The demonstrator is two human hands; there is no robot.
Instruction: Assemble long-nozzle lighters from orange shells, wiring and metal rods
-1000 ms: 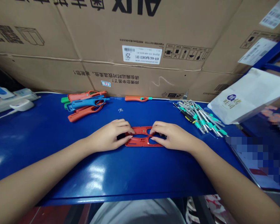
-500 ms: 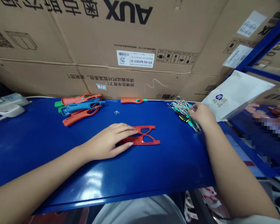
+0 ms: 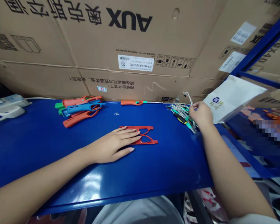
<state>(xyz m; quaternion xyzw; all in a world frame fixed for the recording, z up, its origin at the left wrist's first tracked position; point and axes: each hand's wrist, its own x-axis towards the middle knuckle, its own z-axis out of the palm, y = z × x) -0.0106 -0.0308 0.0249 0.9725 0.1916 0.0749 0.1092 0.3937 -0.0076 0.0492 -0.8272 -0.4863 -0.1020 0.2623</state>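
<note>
Two red plastic shell halves [image 3: 144, 134] lie side by side in the middle of the blue table [image 3: 60, 155]. My left hand [image 3: 114, 144] rests flat on their left ends, fingers stretched out. My right hand [image 3: 200, 114] is at the pile of green-tipped metal inserts [image 3: 180, 113] at the back right. Its fingers are pinched on one insert, whose thin wire end [image 3: 186, 94] sticks up above the pile.
Finished orange and blue lighters [image 3: 80, 109] lie stacked at the back left, one orange lighter [image 3: 134, 102] alone at the back middle. Large cardboard boxes [image 3: 130, 46] wall off the back. A white paper bag [image 3: 233, 96] stands at the right, a power strip [image 3: 7, 104] at the far left.
My right hand left the red shells, reached to the insert pile and has lifted one piece. My left hand stayed on the shells and flattened out.
</note>
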